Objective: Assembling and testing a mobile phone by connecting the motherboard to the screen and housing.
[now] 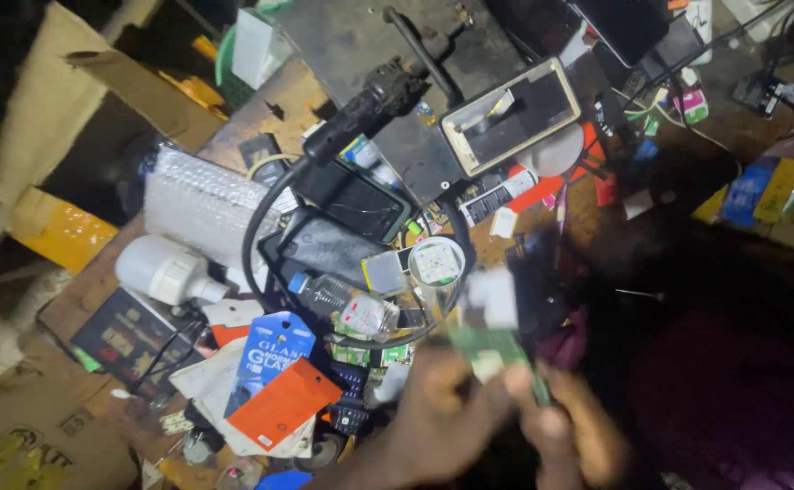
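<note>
A narrow green circuit board (497, 354) is pinched between the left hand (433, 417) and the right hand (565, 426), fingers closed on its edges, low over a cluttered wooden workbench (261, 109). At eleven o'clock from the board, a round white LED disc (436, 263) is seen; a white plastic bulb (165, 270) lies at nine o'clock.

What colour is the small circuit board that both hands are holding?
Green. The circuit board, pinched between the left hand and right hand, shows in the head view, though blurred.
</note>
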